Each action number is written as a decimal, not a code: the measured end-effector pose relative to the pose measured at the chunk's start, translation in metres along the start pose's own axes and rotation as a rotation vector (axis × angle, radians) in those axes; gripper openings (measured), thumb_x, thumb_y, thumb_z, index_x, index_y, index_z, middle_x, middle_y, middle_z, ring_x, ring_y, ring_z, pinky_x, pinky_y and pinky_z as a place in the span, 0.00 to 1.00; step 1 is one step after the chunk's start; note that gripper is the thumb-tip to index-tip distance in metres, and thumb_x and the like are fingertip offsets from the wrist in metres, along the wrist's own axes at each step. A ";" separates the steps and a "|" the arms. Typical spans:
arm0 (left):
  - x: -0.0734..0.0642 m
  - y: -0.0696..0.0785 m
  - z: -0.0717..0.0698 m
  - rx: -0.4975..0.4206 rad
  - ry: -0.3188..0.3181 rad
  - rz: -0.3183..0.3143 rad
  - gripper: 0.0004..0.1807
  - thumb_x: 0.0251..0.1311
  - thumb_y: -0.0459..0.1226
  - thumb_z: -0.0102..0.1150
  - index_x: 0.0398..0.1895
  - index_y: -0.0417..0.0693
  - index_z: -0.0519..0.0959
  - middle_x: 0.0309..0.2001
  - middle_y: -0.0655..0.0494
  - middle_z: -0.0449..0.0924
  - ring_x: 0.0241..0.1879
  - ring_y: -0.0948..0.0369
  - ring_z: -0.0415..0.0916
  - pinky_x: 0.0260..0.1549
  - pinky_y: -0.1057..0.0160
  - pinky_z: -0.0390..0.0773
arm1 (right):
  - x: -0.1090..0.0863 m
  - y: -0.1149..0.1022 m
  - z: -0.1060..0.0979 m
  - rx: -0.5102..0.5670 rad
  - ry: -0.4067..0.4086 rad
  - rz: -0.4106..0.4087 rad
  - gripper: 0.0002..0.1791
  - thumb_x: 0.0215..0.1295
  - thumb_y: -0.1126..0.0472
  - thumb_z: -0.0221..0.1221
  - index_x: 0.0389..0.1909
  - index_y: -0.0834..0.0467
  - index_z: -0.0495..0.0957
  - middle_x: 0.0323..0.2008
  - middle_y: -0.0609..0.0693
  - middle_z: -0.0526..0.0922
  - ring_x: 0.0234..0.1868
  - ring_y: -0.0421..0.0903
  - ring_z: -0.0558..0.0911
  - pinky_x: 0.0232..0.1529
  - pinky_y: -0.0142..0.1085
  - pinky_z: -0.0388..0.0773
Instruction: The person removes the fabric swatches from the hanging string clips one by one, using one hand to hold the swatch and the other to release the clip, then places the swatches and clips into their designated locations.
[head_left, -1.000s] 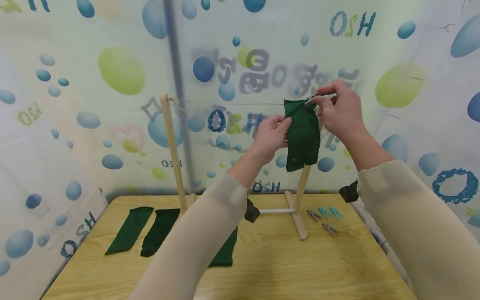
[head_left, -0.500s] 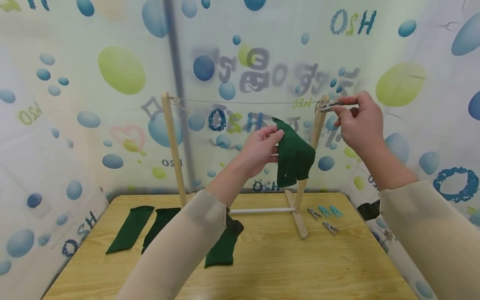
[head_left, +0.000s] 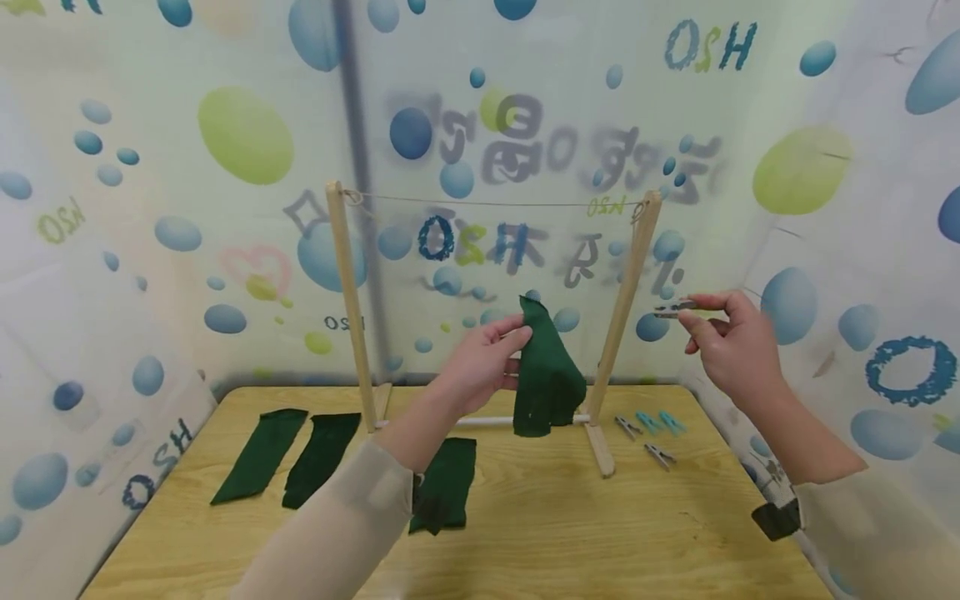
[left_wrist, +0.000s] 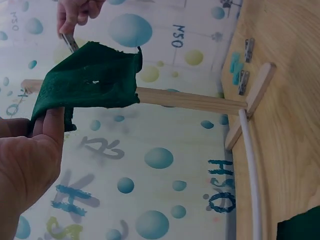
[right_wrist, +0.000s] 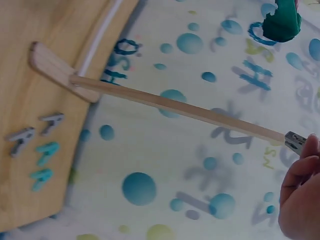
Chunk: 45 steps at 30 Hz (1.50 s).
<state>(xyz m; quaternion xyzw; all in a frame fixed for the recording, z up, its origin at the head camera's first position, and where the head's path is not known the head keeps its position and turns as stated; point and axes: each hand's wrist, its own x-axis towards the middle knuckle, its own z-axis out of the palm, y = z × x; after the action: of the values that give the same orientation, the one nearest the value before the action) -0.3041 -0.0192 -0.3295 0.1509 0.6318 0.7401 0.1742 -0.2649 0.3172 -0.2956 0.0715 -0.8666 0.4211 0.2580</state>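
Between thumb and fingers my left hand (head_left: 483, 362) pinches a dark green cloth (head_left: 547, 375), which hangs from its upper left corner in front of the stand's right side. In the left wrist view the same cloth (left_wrist: 95, 77) drapes from the fingertips. To the right of the stand, my right hand (head_left: 738, 346) pinches a grey clothespin (head_left: 675, 309); the right wrist view shows that clothespin (right_wrist: 295, 142) at the fingertips. Above the cloth, a thin string (head_left: 480, 202) runs between two wooden posts and bears nothing.
Three green cloths lie on the table: one at far left (head_left: 262, 457), one beside it (head_left: 321, 458), one nearer the middle (head_left: 450, 479). Two grey clothespins (head_left: 660, 456) and two teal clothespins (head_left: 671, 423) lie by the right post's foot (head_left: 600, 450). A white bar (head_left: 480, 421) joins the feet.
The cloth has come away from the string and moved down and left with my left hand. My right hand has drawn right and down, still pinching the grey clothespin.
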 end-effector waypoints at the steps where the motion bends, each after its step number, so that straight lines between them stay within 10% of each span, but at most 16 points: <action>1: -0.002 -0.005 -0.002 -0.003 0.003 -0.007 0.31 0.88 0.44 0.51 0.88 0.51 0.62 0.62 0.47 0.88 0.40 0.59 0.92 0.51 0.52 0.92 | -0.005 0.006 0.001 0.001 -0.006 0.013 0.21 0.84 0.57 0.61 0.66 0.67 0.73 0.49 0.20 0.76 0.27 0.28 0.82 0.21 0.31 0.70; 15: -0.022 -0.088 -0.020 0.029 -0.012 -0.134 0.33 0.88 0.45 0.50 0.88 0.45 0.60 0.75 0.42 0.78 0.42 0.59 0.92 0.49 0.51 0.92 | -0.081 0.102 0.028 0.023 -0.104 0.361 0.31 0.85 0.48 0.60 0.74 0.66 0.68 0.48 0.45 0.84 0.26 0.36 0.81 0.19 0.37 0.72; 21: -0.028 -0.116 -0.023 0.027 -0.007 -0.176 0.33 0.88 0.45 0.50 0.88 0.44 0.60 0.78 0.39 0.74 0.46 0.56 0.91 0.48 0.51 0.92 | -0.099 0.140 0.032 0.039 -0.143 0.507 0.34 0.85 0.51 0.59 0.77 0.70 0.63 0.67 0.67 0.76 0.29 0.37 0.82 0.27 0.34 0.77; 40: -0.024 -0.163 -0.008 -0.109 0.053 -0.239 0.32 0.87 0.44 0.51 0.88 0.46 0.61 0.79 0.40 0.73 0.38 0.60 0.88 0.39 0.61 0.87 | -0.111 0.213 0.036 -0.034 -0.096 0.666 0.33 0.81 0.63 0.61 0.77 0.75 0.62 0.63 0.76 0.79 0.29 0.38 0.85 0.29 0.34 0.82; 45: -0.021 -0.177 -0.005 -0.037 0.194 -0.234 0.30 0.88 0.39 0.48 0.86 0.39 0.62 0.78 0.33 0.71 0.48 0.52 0.90 0.43 0.54 0.91 | -0.109 0.220 0.035 -0.005 -0.096 0.698 0.35 0.81 0.62 0.61 0.77 0.76 0.60 0.50 0.66 0.86 0.29 0.37 0.84 0.29 0.34 0.81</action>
<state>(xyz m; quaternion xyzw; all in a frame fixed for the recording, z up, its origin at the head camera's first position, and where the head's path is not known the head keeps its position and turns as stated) -0.2755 -0.0079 -0.5055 0.0008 0.6452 0.7374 0.2000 -0.2603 0.4203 -0.5215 -0.2101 -0.8510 0.4779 0.0577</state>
